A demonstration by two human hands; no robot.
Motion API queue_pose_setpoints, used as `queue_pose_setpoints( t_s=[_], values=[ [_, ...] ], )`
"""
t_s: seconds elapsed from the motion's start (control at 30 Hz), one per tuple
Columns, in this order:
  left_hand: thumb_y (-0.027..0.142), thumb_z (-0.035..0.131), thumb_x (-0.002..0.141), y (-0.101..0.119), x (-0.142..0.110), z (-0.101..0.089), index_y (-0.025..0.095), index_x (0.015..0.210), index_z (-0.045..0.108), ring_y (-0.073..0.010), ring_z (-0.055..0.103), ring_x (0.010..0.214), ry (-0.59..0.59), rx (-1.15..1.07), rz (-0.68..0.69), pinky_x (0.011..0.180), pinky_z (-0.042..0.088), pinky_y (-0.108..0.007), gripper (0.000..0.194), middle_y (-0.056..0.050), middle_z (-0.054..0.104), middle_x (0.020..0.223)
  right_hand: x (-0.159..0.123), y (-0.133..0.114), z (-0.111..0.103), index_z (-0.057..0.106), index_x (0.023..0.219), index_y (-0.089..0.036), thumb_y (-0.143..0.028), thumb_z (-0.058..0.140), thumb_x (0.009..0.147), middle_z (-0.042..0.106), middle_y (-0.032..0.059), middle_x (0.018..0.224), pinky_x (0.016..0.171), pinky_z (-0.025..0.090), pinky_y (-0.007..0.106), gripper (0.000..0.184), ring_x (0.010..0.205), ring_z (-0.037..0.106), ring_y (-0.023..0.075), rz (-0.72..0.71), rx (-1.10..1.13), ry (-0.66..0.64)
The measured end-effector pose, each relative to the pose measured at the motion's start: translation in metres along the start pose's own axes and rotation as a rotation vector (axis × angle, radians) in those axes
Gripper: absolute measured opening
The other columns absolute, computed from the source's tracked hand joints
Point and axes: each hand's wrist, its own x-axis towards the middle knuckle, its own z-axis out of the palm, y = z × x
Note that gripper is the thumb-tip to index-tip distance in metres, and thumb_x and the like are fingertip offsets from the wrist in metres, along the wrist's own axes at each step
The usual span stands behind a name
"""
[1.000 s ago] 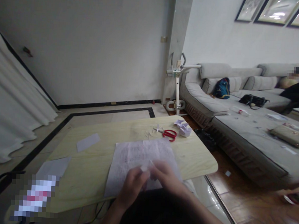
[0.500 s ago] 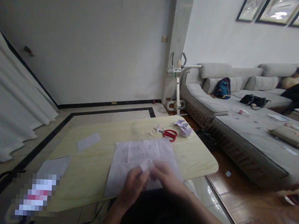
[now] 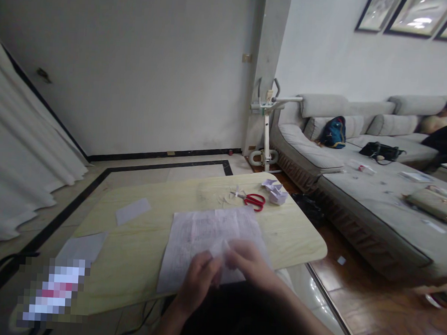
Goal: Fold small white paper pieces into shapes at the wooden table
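Between my two hands is a small piece of white paper [image 3: 218,248], pinched from both sides over the near edge of the table. My left hand [image 3: 200,276] has its fingers closed on the paper's left side. My right hand [image 3: 245,259], a little blurred, grips it from the right. Beneath them lies a large creased sheet [image 3: 190,235] with faint writing. Beyond this sheet, red-handled scissors [image 3: 254,201] rest among thin paper scraps [image 3: 224,200]. Folded paper pieces [image 3: 276,193] sit to the right of the scissors.
The pale wooden table [image 3: 136,263] carries a white slip [image 3: 133,211] and another sheet [image 3: 82,247] at its left. A grey sofa [image 3: 371,205] with bags stands to the right, and a person [image 3: 445,124] is at its far end. Behind the table is exercise equipment [image 3: 266,130].
My right hand has shifted slightly, its fingers working at the paper. The left hand stays almost in place, and both still hold the piece.
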Motion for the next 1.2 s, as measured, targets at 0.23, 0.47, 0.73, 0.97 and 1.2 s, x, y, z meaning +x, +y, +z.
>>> queue_pose_setpoints(
  t_s=[0.23,0.47,0.73,0.97,1.2],
  values=[
    [0.043,0.047,0.084,0.003,0.002,-0.002,0.023,0.051,0.041,-0.0130,0.045,0.044,0.123,0.026,0.014,0.048,0.039,-0.025,0.040,0.004,0.043,0.045,0.000,0.003,0.001,0.054,0.063,-0.016,-0.059,0.055,0.087,0.048,-0.0019,0.061,0.055,0.034,0.023,0.049,0.059,0.044,0.0117,0.015,0.023,-0.006],
    [0.044,0.042,0.089,-0.007,0.002,-0.004,0.022,0.050,0.041,-0.0123,0.044,0.044,0.089,0.012,0.020,0.048,0.037,-0.024,0.044,0.004,0.042,0.044,-0.001,0.008,0.003,0.055,0.062,-0.016,-0.059,0.056,0.086,0.051,-0.0011,0.060,0.056,0.037,0.024,0.049,0.060,0.047,0.0126,0.038,0.027,-0.013],
    [0.045,0.050,0.086,-0.003,-0.001,0.005,0.021,0.053,0.046,-0.0138,0.050,0.047,-0.003,0.025,0.012,0.050,0.041,-0.025,0.041,0.003,0.047,0.047,-0.001,0.012,0.000,0.053,0.061,-0.017,-0.054,0.057,0.086,0.050,-0.0010,0.062,0.059,0.038,0.025,0.044,0.063,0.047,0.0137,0.012,0.038,0.060],
    [0.045,0.046,0.087,0.000,-0.003,0.005,0.021,0.049,0.046,-0.0135,0.050,0.046,-0.101,0.030,-0.001,0.051,0.041,-0.025,0.045,0.002,0.047,0.045,-0.002,0.009,-0.001,0.048,0.060,-0.018,-0.053,0.053,0.090,0.045,-0.0026,0.059,0.057,0.035,0.024,0.046,0.060,0.044,0.0124,-0.005,-0.004,0.027],
    [0.042,0.045,0.090,0.004,-0.005,0.005,0.020,0.051,0.049,-0.0144,0.052,0.050,-0.129,0.056,0.036,0.055,0.042,-0.026,0.045,0.001,0.050,0.048,-0.002,0.016,0.000,0.050,0.061,-0.018,-0.055,0.053,0.089,0.046,-0.0018,0.060,0.056,0.035,0.024,0.046,0.060,0.043,0.0132,-0.002,0.001,0.071]
  ],
)
